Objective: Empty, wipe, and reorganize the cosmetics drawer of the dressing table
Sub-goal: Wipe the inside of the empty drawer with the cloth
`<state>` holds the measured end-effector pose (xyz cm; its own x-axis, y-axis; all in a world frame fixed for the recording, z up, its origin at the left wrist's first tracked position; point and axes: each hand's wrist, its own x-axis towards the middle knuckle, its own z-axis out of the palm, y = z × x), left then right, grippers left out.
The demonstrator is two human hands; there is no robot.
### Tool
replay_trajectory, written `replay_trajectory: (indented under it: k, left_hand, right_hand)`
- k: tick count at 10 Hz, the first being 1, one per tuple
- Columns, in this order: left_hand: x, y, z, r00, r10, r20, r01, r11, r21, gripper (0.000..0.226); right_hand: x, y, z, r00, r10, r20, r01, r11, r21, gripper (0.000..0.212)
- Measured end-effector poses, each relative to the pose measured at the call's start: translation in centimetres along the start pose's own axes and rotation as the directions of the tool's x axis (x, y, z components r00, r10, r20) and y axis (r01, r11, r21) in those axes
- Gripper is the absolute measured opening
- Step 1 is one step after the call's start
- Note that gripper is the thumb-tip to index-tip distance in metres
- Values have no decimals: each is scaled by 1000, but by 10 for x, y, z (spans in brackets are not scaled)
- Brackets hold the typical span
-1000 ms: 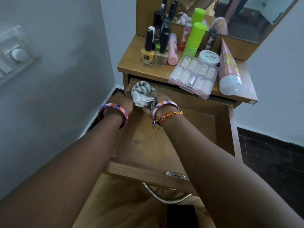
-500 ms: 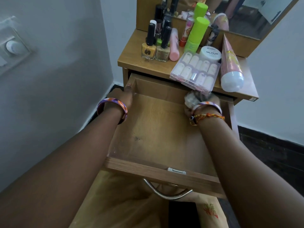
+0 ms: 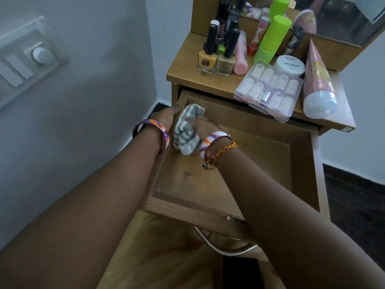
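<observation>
Worktop [image 3: 188,77]: polish bottles [image 3: 216,57], nail box [image 3: 268,91], tube [image 3: 317,84]. Drawer [image 3: 268,155]: bare wood. Right hand [image 3: 205,125] grips striped cloth [image 3: 186,130]; left hand [image 3: 166,116] holds drawer's left wall.

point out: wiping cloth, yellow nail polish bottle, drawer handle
wiping cloth [image 3: 186,132], head view, on its striped bunched middle.
yellow nail polish bottle [image 3: 206,61], head view, on the glass body at the logo.
drawer handle [image 3: 225,249], head view, on the curved metal bar.

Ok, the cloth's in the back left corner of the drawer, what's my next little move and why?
Probably sweep the cloth rightward along the back of the drawer. Your right hand grips it at the left wall while your left hand holds that side.
</observation>
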<state>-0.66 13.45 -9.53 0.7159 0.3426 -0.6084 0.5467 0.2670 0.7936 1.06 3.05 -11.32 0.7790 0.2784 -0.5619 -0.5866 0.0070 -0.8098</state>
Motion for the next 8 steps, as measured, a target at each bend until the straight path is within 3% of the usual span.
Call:
replay_trajectory:
  k: [1, 2, 3, 4, 5, 6, 7, 8]
  left_hand:
    - [3, -1, 0, 997, -9, 77, 7, 1000, 25, 29]
    - [2, 1, 0, 994, 47, 96, -55, 995, 79, 34]
    - [4, 1, -2, 994, 59, 90, -66, 995, 75, 33]
    - [1, -1, 0, 992, 72, 106, -82, 992, 94, 33]
    - [-4, -1, 3, 989, 58, 139, -63, 997, 34, 32]
    - [4, -2, -1, 997, 64, 53, -64, 998, 2, 29]
    - [26, -12, -2, 997, 71, -24, -70, 997, 42, 49]
    - [4, -3, 3, 995, 101, -17, -95, 969, 230, 70]
  right_hand:
    - [-32, 8, -15, 995, 28, 100, -13, 989, -150, 51]
    - [-67, 17, -15, 940, 192, 282, -42, 885, -463, 34]
    - [-61, 15, -12, 959, 154, 238, -14, 864, -504, 40]
    - [-43, -3, -6, 999, 41, 34, -32, 969, -246, 12]
    - [-25, -17, 1, 994, -20, -110, -4, 977, -213, 32]
    - [-23, -11, 3, 992, -66, -107, 31, 954, -299, 26]
    - [-36, -2, -3, 1000, 16, 16, -7, 890, -455, 32]
    - [-55, -5, -3, 940, 341, 18, -125, 392, -912, 49]
